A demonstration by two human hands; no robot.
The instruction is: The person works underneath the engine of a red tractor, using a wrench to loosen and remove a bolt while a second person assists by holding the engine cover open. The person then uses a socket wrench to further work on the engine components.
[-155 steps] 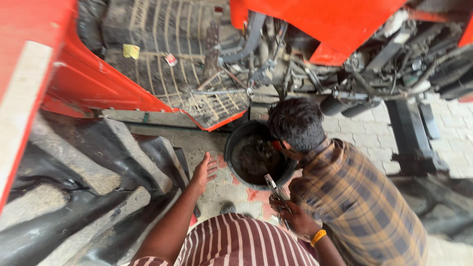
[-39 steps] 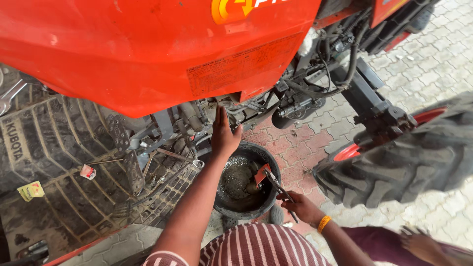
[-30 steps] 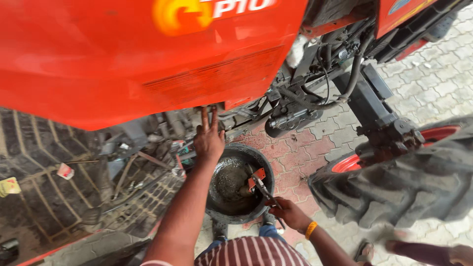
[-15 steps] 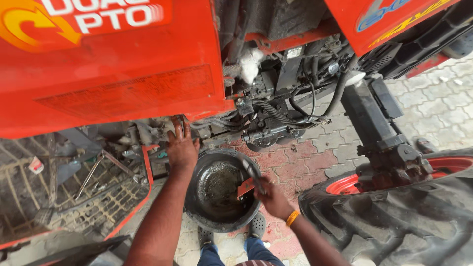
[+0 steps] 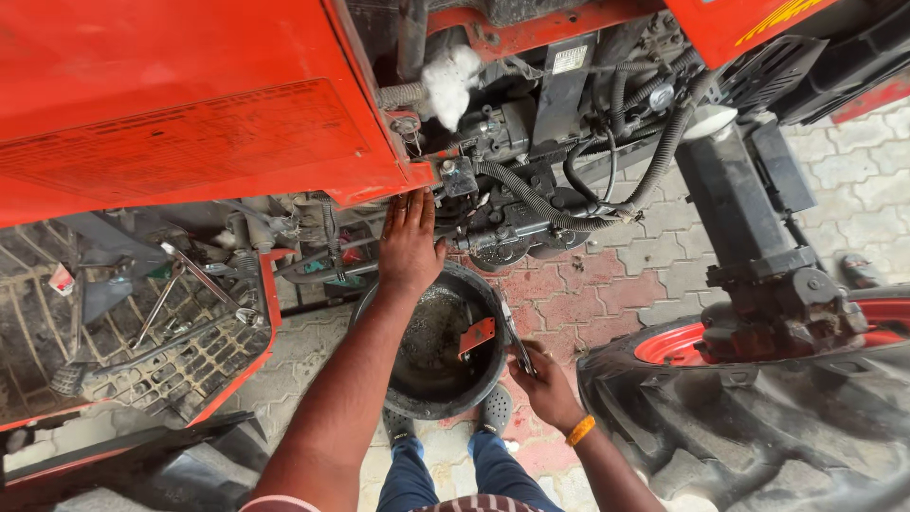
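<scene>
Seen from above, beside an orange tractor, with the orange body panel filling the upper left of the frame and a big lugged rear tyre the lower right. Left hand up at centre frame, fingers straight and spread a little, laid flat against the lower edge of the panel where it meets the grimy fittings; nothing gripped. Right hand lower and right of centre, orange wristband at the wrist, fingers curled round a slim metal hand tool pointing up along the right rim of a black drain pan; exact kind of tool too small to tell. Pan standing on the block-paved floor directly under the left hand, dark oily residue inside and a small orange bracket leaning against its inner right wall. Black hydraulic hoses looping just right of the left hand, a wad of white rag stuffed in above them. Sandalled feet touching the pan's lower edge. By the look of it, a bracing or feeling step at the underside, tool held in reserve. Bringing the tool up to those fittings would call for lifting it clear of the pan rim and threading it between the hoses
</scene>
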